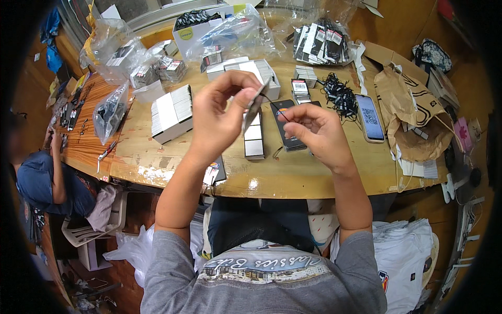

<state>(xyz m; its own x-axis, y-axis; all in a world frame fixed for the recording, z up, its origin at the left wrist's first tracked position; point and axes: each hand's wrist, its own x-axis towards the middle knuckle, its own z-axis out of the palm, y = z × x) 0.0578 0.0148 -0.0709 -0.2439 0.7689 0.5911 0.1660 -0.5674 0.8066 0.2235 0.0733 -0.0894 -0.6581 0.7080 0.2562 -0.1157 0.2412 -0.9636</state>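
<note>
Above the table's front part, my left hand (222, 112) pinches a hang tag (254, 107), turned nearly edge-on. A thin black string (271, 101) runs from the tag to my right hand (317, 128), whose thumb and fingertips close on it. Below my hands stands a stack of white-faced tags (254, 141). Black hang tags (285, 123) lie beside it, partly behind my right hand. A tag with its string (215, 170) rests at the table's front edge, partly hidden by my left forearm.
Left stands a block of white cards (172, 112); farther back are clear plastic bags (123, 60) and a white box (209, 31). On the right lie black strings (340, 97), a phone (370, 123) and a paper bag (413, 118). At far left sits another person (52, 178).
</note>
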